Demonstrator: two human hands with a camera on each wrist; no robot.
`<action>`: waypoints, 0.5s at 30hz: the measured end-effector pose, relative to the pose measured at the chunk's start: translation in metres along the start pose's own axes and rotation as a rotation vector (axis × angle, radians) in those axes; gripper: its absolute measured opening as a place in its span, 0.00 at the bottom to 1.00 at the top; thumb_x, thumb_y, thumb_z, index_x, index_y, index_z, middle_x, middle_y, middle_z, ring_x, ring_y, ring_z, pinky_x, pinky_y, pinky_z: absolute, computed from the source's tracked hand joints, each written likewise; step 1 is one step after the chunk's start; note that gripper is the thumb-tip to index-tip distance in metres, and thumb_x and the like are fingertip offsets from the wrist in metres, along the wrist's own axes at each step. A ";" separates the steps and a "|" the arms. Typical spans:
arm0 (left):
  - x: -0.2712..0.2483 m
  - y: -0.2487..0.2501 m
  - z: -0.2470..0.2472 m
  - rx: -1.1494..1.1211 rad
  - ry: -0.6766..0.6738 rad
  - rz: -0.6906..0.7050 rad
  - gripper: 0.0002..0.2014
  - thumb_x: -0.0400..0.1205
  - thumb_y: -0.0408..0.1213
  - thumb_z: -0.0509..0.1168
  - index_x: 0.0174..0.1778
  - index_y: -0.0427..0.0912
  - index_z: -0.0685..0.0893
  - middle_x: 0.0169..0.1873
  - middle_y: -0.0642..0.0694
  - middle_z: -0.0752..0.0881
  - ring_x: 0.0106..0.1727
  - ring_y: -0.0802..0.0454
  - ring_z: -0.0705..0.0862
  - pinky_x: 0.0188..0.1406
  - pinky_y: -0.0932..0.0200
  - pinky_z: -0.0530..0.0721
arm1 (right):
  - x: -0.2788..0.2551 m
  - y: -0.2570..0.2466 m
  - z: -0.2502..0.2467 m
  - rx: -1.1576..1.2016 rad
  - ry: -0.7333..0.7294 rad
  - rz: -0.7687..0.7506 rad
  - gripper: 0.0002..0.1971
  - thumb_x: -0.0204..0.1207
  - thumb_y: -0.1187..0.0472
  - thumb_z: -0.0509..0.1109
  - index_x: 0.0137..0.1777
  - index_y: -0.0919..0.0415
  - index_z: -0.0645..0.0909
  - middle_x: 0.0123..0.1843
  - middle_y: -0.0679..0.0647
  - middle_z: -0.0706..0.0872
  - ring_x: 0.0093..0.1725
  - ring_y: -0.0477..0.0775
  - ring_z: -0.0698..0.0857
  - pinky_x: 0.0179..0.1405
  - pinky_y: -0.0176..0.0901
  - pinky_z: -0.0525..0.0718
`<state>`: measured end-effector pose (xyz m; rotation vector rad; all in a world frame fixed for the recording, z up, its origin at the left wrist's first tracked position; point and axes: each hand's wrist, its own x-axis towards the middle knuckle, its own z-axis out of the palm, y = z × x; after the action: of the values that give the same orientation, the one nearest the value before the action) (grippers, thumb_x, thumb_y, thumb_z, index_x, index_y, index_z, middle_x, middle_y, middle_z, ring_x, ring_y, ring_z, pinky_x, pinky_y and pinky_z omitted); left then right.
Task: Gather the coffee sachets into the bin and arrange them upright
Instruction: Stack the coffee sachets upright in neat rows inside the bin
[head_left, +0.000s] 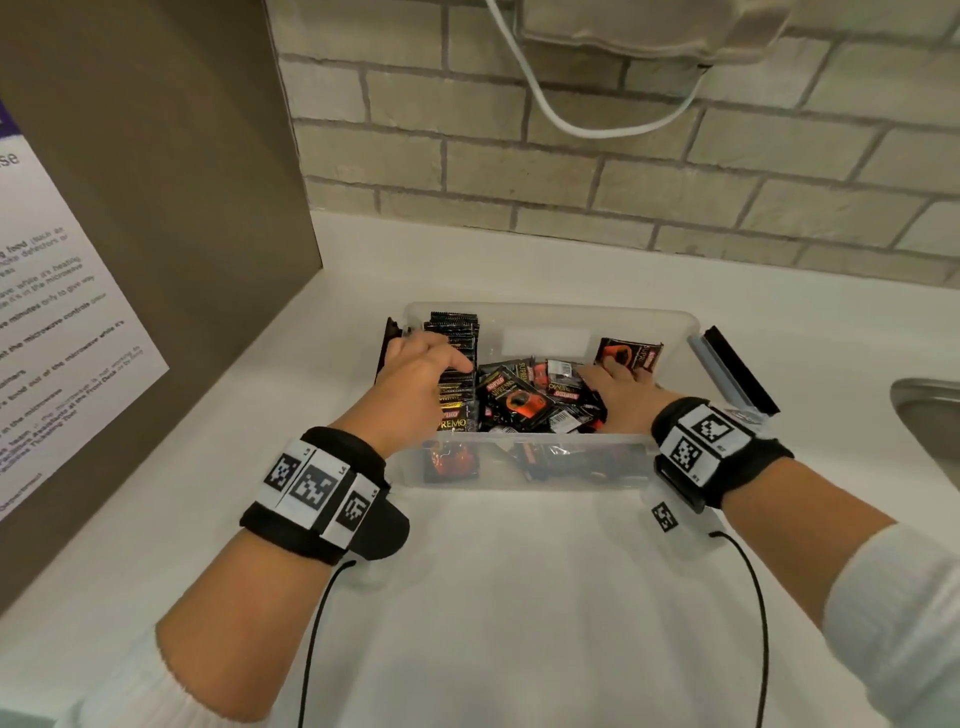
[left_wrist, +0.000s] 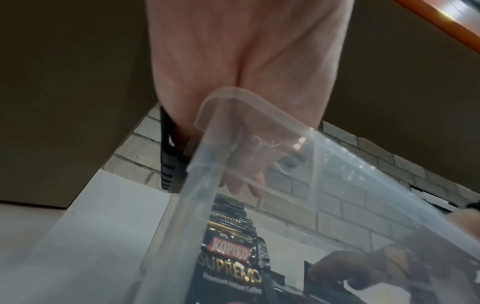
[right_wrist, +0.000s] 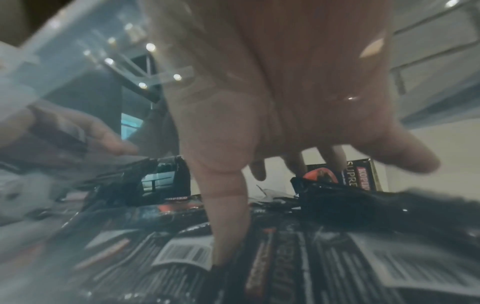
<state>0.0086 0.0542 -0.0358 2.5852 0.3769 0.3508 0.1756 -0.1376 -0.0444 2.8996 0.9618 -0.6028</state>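
A clear plastic bin (head_left: 519, 441) stands on the white counter. Black coffee sachets stand in an upright row (head_left: 454, 332) along its left side. A loose pile of sachets (head_left: 530, 400) fills the middle, and one sachet (head_left: 628, 353) leans near the far right wall. My left hand (head_left: 426, 371) rests on top of the upright row with its fingers stretched out to the right. My right hand (head_left: 621, 387) reaches down into the loose pile with fingers spread. In the right wrist view its thumb (right_wrist: 228, 226) presses straight down on a flat sachet (right_wrist: 272, 257). The front sachet (left_wrist: 231, 267) of the row shows through the bin wall (left_wrist: 259, 115).
Black latch handles (head_left: 743, 369) stick out from the bin's ends. A metal sink edge (head_left: 930, 415) lies at the right. A tall brown panel with a printed notice (head_left: 67, 312) stands close on the left. A brick wall with a white cable (head_left: 571, 124) is behind.
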 end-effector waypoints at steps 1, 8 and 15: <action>0.000 0.000 0.000 0.001 -0.004 -0.002 0.28 0.76 0.13 0.53 0.65 0.46 0.78 0.73 0.46 0.67 0.73 0.50 0.59 0.64 0.70 0.52 | 0.002 0.001 0.001 -0.016 -0.003 -0.021 0.46 0.70 0.43 0.72 0.81 0.50 0.49 0.82 0.62 0.57 0.79 0.71 0.59 0.78 0.68 0.57; -0.001 -0.002 0.000 0.008 -0.039 -0.009 0.30 0.75 0.12 0.52 0.64 0.48 0.78 0.73 0.47 0.66 0.74 0.49 0.58 0.65 0.69 0.51 | 0.003 0.002 -0.005 -0.170 0.122 0.012 0.26 0.75 0.64 0.67 0.73 0.60 0.69 0.72 0.64 0.69 0.67 0.69 0.76 0.68 0.55 0.77; -0.001 -0.001 -0.005 0.005 -0.100 0.013 0.30 0.76 0.13 0.54 0.64 0.50 0.78 0.75 0.47 0.65 0.76 0.49 0.56 0.72 0.63 0.52 | 0.003 0.001 -0.008 -0.249 0.107 -0.006 0.25 0.78 0.56 0.66 0.74 0.56 0.67 0.68 0.60 0.78 0.66 0.64 0.77 0.63 0.52 0.79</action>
<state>0.0057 0.0568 -0.0320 2.5989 0.3253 0.2239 0.1810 -0.1357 -0.0376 2.7301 0.9789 -0.3054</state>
